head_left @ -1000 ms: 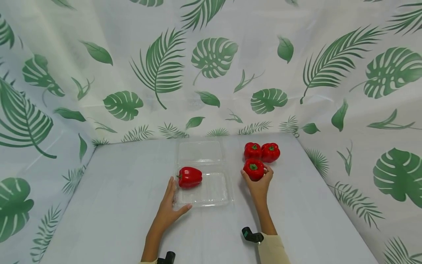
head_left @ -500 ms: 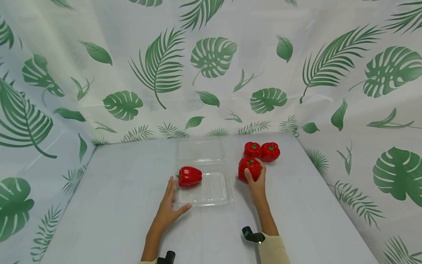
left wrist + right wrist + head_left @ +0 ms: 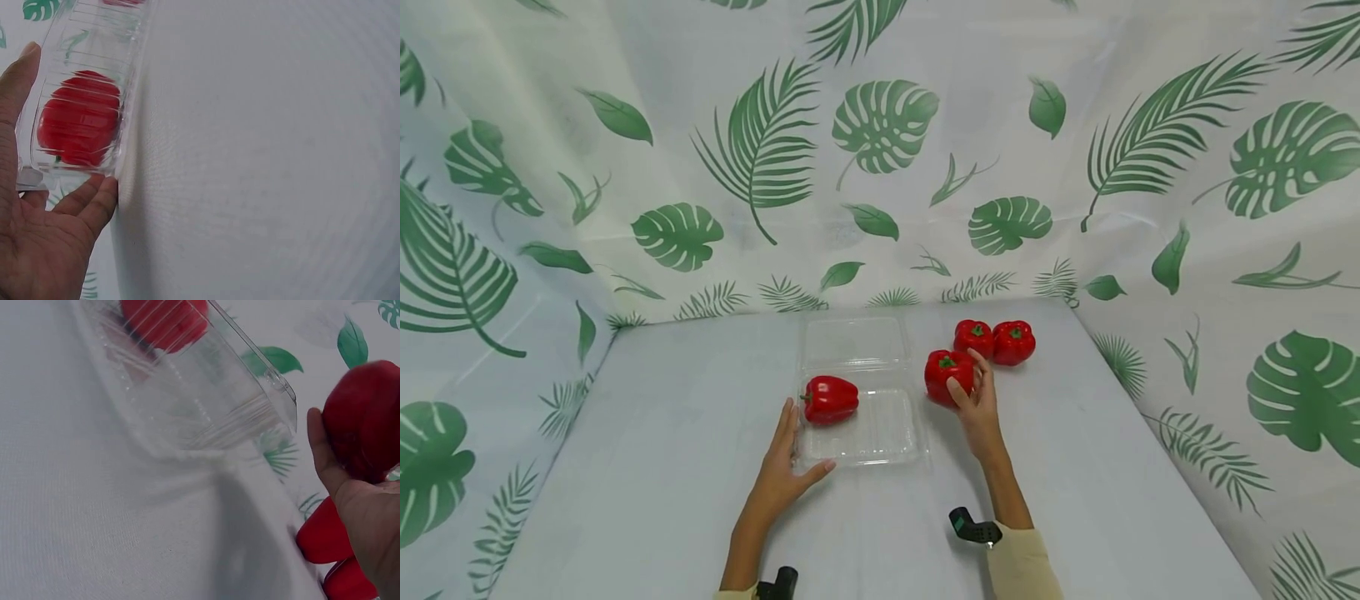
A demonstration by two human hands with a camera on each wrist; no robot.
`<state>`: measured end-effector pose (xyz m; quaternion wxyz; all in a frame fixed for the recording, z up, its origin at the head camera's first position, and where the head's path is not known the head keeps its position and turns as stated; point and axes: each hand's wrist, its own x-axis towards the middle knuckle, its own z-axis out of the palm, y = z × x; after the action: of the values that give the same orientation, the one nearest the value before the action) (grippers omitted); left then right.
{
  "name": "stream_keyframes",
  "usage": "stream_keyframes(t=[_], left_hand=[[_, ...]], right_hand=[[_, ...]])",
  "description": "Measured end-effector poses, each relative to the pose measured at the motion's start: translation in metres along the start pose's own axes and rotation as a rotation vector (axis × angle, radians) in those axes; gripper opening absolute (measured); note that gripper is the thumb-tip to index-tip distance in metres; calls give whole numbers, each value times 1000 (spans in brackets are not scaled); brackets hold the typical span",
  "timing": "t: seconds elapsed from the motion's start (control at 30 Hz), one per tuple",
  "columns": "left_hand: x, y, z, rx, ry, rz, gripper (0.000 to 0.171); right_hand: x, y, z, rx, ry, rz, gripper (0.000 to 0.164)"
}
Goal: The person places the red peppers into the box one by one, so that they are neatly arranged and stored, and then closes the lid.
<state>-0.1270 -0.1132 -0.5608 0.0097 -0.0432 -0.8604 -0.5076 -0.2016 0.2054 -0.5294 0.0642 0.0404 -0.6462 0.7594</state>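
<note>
One pepper (image 3: 945, 379) in the right fingers (image 3: 985, 375), now nearer the container (image 3: 889, 427), left fingers (image 3: 785, 422) wide.

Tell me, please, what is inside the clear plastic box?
One red pepper lies on its side at the left end of the box, stem pointing left in the head view. What lies directly beneath it is covered there.
</note>
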Motion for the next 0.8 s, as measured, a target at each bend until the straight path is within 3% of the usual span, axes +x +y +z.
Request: stream_keyframes(t=[0.2, 0.4, 0.8], left_hand=[[-1, -1, -1, -6, 0, 2, 107], [1, 0, -2, -13, -7, -1, 107], [3, -1, -2, -7, -13, -9, 108]], right_hand=[[1, 2, 7, -126, 18, 11, 71], [2, -2, 14, -194, -11, -47, 71], [8, -5, 29, -517, -75, -91, 81]])
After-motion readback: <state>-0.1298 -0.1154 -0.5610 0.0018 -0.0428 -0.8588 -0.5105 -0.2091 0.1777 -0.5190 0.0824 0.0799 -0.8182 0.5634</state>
